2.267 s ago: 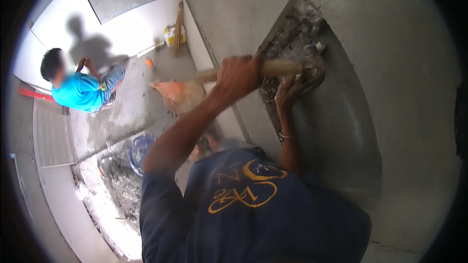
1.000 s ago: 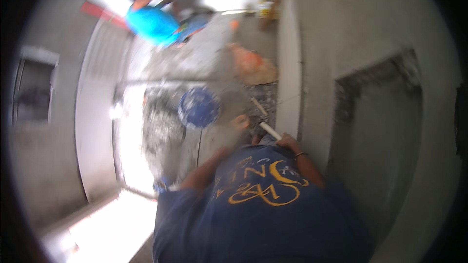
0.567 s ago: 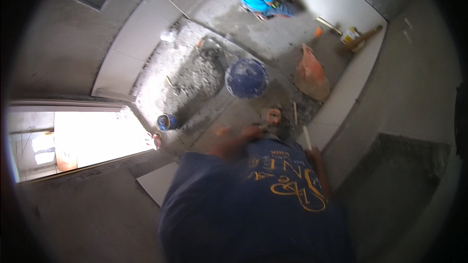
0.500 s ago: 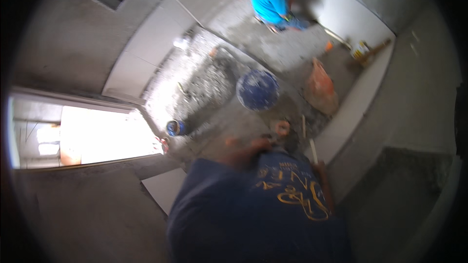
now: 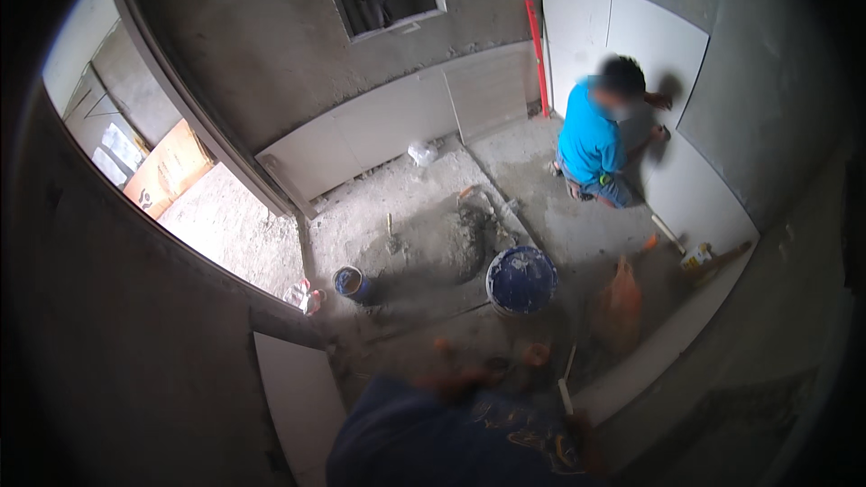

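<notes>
My left hand (image 5: pixel 465 382) is dim and blurred in front of my dark blue shirt, close to a small dark round thing (image 5: pixel 497 366). Beside it on the floor lies an orange ring-like object (image 5: pixel 537 355). At the right side of my shirt, part of my right hand (image 5: pixel 585 428) shows next to a short white stick (image 5: pixel 566 395). Whether that hand touches the stick cannot be made out. The fingers of both hands are hidden or too dark to read. Ahead stands a large blue bucket (image 5: pixel 521 281), its top smeared with grey.
A person in a bright blue shirt (image 5: pixel 591 140) kneels at the white wall panels. Wet mortar (image 5: pixel 442 239) lies mid-floor, with a small blue pail (image 5: pixel 350 282) to its left. An orange plastic bag (image 5: pixel 621 307) sits right of the bucket. A doorway (image 5: pixel 244 216) opens at left.
My view has swung upward and turned, bringing the window, a red level-like bar and more of the kneeling person into sight. My body and hands sit lower in the picture.
</notes>
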